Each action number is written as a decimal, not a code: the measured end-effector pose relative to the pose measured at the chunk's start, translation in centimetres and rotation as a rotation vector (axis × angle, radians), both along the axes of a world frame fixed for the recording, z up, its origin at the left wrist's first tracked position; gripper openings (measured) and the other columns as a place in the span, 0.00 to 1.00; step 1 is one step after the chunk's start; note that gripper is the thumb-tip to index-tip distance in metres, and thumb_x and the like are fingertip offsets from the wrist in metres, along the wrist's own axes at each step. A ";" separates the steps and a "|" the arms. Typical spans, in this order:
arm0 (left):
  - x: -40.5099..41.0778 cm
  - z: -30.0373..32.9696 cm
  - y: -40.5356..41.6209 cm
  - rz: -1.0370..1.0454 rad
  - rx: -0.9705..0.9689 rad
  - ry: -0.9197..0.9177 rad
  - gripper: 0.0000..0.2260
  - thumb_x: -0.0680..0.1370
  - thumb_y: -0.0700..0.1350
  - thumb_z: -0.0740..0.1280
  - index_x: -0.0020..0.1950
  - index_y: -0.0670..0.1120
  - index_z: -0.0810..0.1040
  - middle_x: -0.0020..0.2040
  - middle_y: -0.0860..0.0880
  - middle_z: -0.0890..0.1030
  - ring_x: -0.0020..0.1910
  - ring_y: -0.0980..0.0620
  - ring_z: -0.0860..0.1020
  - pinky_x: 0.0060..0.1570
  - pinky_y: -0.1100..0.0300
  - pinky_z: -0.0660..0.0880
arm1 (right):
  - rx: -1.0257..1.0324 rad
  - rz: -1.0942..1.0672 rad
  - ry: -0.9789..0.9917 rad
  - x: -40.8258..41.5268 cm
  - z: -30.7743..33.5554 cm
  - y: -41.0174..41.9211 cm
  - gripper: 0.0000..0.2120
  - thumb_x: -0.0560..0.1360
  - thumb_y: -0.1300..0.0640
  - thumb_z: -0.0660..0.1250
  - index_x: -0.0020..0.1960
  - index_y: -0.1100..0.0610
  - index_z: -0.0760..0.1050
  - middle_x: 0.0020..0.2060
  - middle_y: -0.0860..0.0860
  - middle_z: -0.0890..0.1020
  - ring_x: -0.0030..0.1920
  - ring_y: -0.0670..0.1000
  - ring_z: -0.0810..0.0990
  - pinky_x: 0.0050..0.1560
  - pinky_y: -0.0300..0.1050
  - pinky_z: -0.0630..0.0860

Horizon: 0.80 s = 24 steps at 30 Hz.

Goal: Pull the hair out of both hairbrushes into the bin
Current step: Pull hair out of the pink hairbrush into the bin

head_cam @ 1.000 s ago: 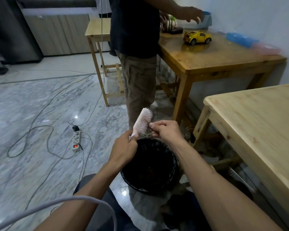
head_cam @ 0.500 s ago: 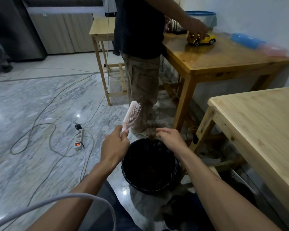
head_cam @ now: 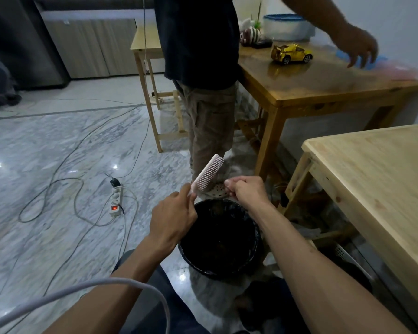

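Here the left hand grips a pink brush at frame centre above the bin; the right hand, fisted, pinches beside its bristles.

1. The bin sits on the floor at lower centre, below both hands.
2. The left hand holds the hairbrush above the bin's far rim, with the right hand just right of it.
3. A power strip lies left of them.
4. A toy car stands on the table at upper right.
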<state>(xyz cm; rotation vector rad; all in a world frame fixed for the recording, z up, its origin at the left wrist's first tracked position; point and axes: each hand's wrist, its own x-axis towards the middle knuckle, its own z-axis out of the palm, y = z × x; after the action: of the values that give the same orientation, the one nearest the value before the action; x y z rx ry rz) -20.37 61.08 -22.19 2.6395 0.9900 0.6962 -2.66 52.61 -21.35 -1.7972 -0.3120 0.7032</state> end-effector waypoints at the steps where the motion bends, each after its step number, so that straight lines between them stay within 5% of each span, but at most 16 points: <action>1: -0.1 0.0 0.2 0.015 -0.001 0.003 0.12 0.83 0.51 0.59 0.62 0.49 0.75 0.36 0.44 0.81 0.31 0.41 0.77 0.30 0.50 0.75 | -0.030 -0.015 -0.005 0.1 -0.2 -0.3 0.10 0.76 0.60 0.74 0.36 0.55 0.85 0.33 0.50 0.86 0.40 0.50 0.84 0.53 0.49 0.84; 6: -0.1 -0.5 0.6 0.011 0.002 0.018 0.11 0.83 0.51 0.59 0.62 0.49 0.75 0.36 0.45 0.81 0.31 0.42 0.77 0.29 0.52 0.73 | -0.068 0.031 0.041 0.1 -0.1 -1.2 0.13 0.81 0.55 0.68 0.41 0.57 0.86 0.36 0.51 0.86 0.37 0.49 0.81 0.47 0.46 0.80; 11: 0.3 -0.6 0.1 -0.038 0.039 0.005 0.12 0.83 0.52 0.59 0.62 0.49 0.76 0.35 0.44 0.81 0.30 0.41 0.77 0.29 0.52 0.73 | 0.024 0.127 0.070 -0.4 0.0 -0.8 0.19 0.81 0.39 0.65 0.53 0.53 0.85 0.45 0.48 0.88 0.45 0.49 0.87 0.50 0.47 0.84; 18: -0.1 -0.3 -0.5 -0.099 0.263 0.128 0.15 0.80 0.49 0.61 0.64 0.44 0.76 0.31 0.43 0.76 0.20 0.40 0.71 0.21 0.57 0.64 | 0.160 0.055 0.261 -0.5 0.2 0.5 0.07 0.79 0.62 0.72 0.42 0.61 0.84 0.30 0.51 0.85 0.26 0.43 0.78 0.29 0.35 0.78; 24: 0.6 0.0 -0.8 -0.040 -0.010 0.094 0.11 0.81 0.51 0.59 0.61 0.51 0.75 0.34 0.44 0.80 0.31 0.40 0.77 0.30 0.50 0.75 | -0.053 0.125 -0.032 -0.4 -0.2 1.0 0.17 0.78 0.54 0.71 0.31 0.56 0.82 0.25 0.46 0.82 0.33 0.50 0.79 0.42 0.49 0.77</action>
<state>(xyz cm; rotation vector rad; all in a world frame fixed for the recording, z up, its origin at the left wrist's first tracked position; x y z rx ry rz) -19.73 60.23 -22.17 2.6974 0.9590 0.5618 -3.10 53.61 -21.50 -1.8520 -0.4334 0.7774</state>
